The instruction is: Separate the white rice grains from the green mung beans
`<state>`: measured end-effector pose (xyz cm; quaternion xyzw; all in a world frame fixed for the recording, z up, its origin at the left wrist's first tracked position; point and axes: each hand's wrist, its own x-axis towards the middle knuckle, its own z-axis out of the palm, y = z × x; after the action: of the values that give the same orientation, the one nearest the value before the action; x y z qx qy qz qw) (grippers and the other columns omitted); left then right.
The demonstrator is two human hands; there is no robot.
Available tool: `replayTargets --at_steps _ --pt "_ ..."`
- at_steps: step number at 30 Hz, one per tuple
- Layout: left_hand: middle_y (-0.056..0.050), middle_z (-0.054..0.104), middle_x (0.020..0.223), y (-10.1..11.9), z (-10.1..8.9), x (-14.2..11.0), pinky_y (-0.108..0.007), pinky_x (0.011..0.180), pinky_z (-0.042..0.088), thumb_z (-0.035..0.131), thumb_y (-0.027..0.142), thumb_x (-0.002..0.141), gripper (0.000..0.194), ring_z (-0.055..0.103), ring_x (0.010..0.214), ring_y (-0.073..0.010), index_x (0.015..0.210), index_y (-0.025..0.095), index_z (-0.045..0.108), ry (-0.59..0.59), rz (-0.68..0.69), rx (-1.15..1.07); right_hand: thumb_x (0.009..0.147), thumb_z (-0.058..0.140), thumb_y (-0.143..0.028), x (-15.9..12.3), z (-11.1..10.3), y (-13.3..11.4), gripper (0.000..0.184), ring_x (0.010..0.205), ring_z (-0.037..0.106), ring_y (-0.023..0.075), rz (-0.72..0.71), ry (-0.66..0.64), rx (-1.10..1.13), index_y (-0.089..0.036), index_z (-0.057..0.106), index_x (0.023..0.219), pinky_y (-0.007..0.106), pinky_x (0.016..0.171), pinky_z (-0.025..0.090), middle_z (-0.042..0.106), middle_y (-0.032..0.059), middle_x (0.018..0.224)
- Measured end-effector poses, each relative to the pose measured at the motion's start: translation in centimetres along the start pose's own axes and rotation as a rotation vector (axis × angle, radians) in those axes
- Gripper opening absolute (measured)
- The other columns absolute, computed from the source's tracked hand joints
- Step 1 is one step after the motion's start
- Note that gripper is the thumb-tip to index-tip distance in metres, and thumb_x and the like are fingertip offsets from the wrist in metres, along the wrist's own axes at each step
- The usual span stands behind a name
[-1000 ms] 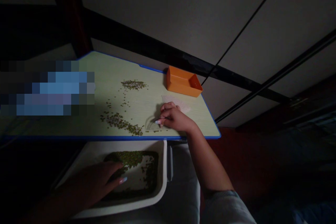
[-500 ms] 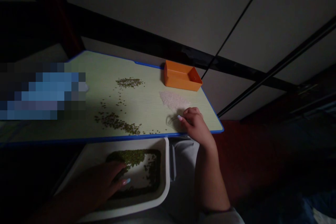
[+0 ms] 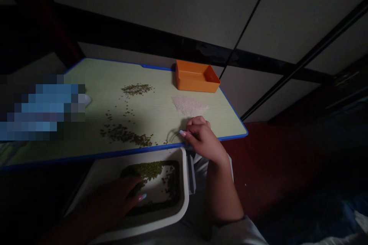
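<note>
1. Green grains (image 3: 148, 170) lie in the white tub (image 3: 185, 187), heaped toward the side nearest the table and spread in a darker band along the right and lower sides, with pale bottom showing between.
2. The left hand (image 3: 123, 191) reaches into the tub, touching or just over the grains; its thumb and forefinger stand apart, open. The other fingers are lost in shadow, and whether any grains are held cannot be told.
3. The right hand (image 3: 202, 138) is closed, thumb against curled fingers, pinching a thin clear curved piece (image 3: 173, 136) over the table's near edge. Its full shape is too faint to make out.
4. On the pale green table (image 3: 158, 103), just left of that piece, a loose heap of mixed grains (image 3: 123, 134) stretches beside the blue edging (image 3: 233, 136), with a few strays between it and the right hand.
5. Farther back is a smaller mixed heap (image 3: 137, 89), and single grains dot the surface between the two.
6. A flat pile of whitish grains (image 3: 188, 105) lies beyond the right hand, near an orange box (image 3: 195, 80) that stands open-topped at the far right edge.
7. At the table's left, a blue shape (image 3: 48, 103) is blurred into blocks.
8. Pale panels (image 3: 138, 4) with dark strips rise behind; dark red floor (image 3: 253, 160) shows at right.
</note>
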<state>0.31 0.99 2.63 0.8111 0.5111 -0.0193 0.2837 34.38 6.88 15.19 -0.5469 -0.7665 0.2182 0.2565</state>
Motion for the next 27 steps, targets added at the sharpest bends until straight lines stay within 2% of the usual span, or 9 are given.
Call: replayTargets --at_steps 4,7,11,14,19,24,27 --pt "-0.01 0.089 0.144 0.4 -0.3 0.0 -0.047 0.112 0.066 0.053 0.064 0.102 0.058 0.085 0.132 -0.0371 0.141 0.033 0.083 -0.041 -0.024 0.025 0.11 0.073 -0.026 0.7 -0.1 -0.4 0.04 0.117 0.058 0.0283 0.067 0.044 -0.025 -0.021 0.062 0.071 0.044 0.1 0.034 0.07 0.0079 0.106" --pt "-0.013 0.088 0.146 0.3 -0.3 0.0 -0.049 0.111 0.068 0.052 0.066 0.101 0.064 0.084 0.133 -0.0398 0.145 0.03 0.082 -0.081 -0.042 0.037 0.11 0.073 -0.024 1.7 0.1 -0.5 0.042 0.12 0.057 0.0288 0.098 0.023 -0.042 -0.02 0.061 0.07 0.044 0.1 0.033 0.07 0.0083 0.107" --pt "-0.01 0.087 0.151 -0.3 -0.1 -0.2 -0.048 0.117 0.065 0.051 0.066 0.103 0.061 0.082 0.138 -0.0378 0.145 0.034 0.081 -0.075 -0.036 0.016 0.11 0.073 -0.022 2.4 0.5 -0.3 0.042 0.117 0.056 0.0272 0.009 -0.035 -0.014 -0.021 0.059 0.07 0.043 0.099 0.033 0.069 0.0065 0.103" --pt "-0.007 0.09 0.145 -0.4 0.1 -0.2 -0.049 0.113 0.068 0.054 0.068 0.1 0.057 0.085 0.133 -0.0392 0.139 0.038 0.084 -0.074 -0.05 0.011 0.111 0.073 -0.023 2.3 0.5 0.1 0.043 0.113 0.056 0.026 -0.04 -0.059 0.003 -0.022 0.058 0.07 0.042 0.099 0.033 0.067 0.0048 0.097" --pt "-0.011 0.09 0.143 0.2 -0.5 0.0 -0.051 0.114 0.068 0.057 0.066 0.098 0.057 0.085 0.132 -0.0407 0.136 0.034 0.085 -0.063 -0.051 0.001 0.11 0.074 -0.027 1.9 0.4 0.3 0.043 0.112 0.057 0.0257 -0.048 -0.08 0.012 -0.022 0.058 0.071 0.042 0.1 0.033 0.067 0.0042 0.098" --pt "-0.011 0.089 0.146 0.4 -0.8 -0.2 -0.052 0.115 0.067 0.052 0.067 0.101 0.06 0.085 0.133 -0.0406 0.139 0.034 0.085 -0.078 -0.059 0.006 0.11 0.073 -0.029 1.7 0.7 0.0 0.043 0.115 0.058 0.0271 -0.039 -0.057 0.0 -0.023 0.057 0.07 0.043 0.1 0.034 0.069 0.0051 0.099" --pt "-0.01 0.089 0.144 0.3 -0.6 -0.3 -0.051 0.114 0.068 0.056 0.066 0.099 0.057 0.085 0.131 -0.0414 0.137 0.034 0.086 -0.071 -0.063 -0.003 0.11 0.072 -0.029 1.8 0.8 -0.3 0.043 0.114 0.058 0.0266 -0.037 -0.064 -0.007 -0.023 0.057 0.07 0.043 0.1 0.034 0.068 0.005 0.097"
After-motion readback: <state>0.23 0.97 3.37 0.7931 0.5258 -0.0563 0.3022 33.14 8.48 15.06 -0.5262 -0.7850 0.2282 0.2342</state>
